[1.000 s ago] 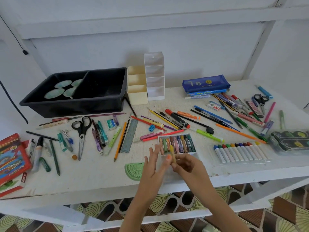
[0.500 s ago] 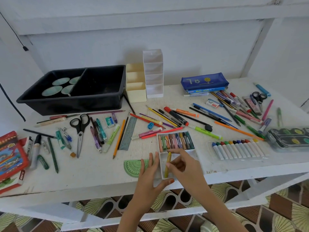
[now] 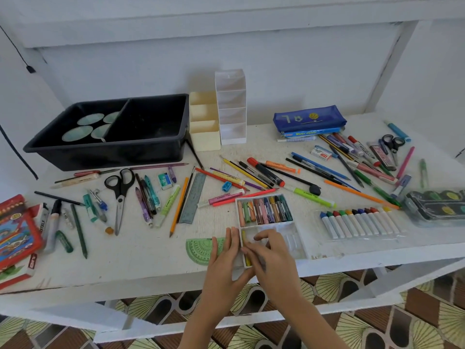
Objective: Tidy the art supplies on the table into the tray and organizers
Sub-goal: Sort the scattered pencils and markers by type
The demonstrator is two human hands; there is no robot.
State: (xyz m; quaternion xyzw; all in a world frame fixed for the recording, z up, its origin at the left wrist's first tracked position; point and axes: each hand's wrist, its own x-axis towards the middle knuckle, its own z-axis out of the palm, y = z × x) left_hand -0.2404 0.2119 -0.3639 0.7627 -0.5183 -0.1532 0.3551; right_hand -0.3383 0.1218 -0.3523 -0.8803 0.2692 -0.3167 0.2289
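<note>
A white crayon tray [image 3: 299, 239] sits near the table's front edge, its upper row full of crayons [image 3: 265, 209]. A yellow crayon [image 3: 247, 260] lies in the leftmost slot of the lower row. My right hand [image 3: 274, 258] covers that slot, fingertips on the crayon. My left hand [image 3: 224, 263] braces the tray's left side, fingers straight and thumb under its front corner. The black two-part tray [image 3: 108, 147] stands at the back left. A cream organizer [image 3: 205, 139] and a taller white organizer [image 3: 232, 132] stand beside it.
Pens, pencils, a ruler and black scissors [image 3: 120, 187] lie scattered across the table. A green protractor [image 3: 198, 248] lies just left of my left hand. A marker pack [image 3: 357, 222] and paint set [image 3: 437, 205] are at the right, a red box [image 3: 15, 235] at the far left.
My right hand brought the yellow crayon down from above the table into the lower row's leftmost slot. My left hand dropped from the crayon to the tray's left side.
</note>
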